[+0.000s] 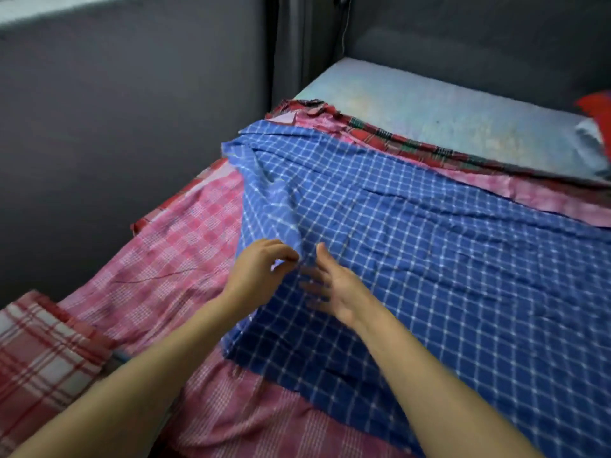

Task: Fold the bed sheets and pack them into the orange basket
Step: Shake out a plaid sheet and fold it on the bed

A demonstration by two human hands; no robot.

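Observation:
A blue checked sheet (429, 259) lies spread over the bed, on top of a pink checked sheet (185, 259). My left hand (261, 272) pinches the blue sheet's left edge, lifting a fold of it. Just to the right, my right hand (334, 289) hovers over the same sheet with its fingers spread and relaxed, blurred by motion. A red and white plaid sheet (43, 355) lies bunched at the lower left. No orange basket is in view.
A red and green tartan cloth (396, 140) edges the far side of the sheets. Beyond it lies bare pale mattress (446, 107) and a red object (598, 110) at the right edge. Dark grey walls (132, 110) close the bed in on the left and behind.

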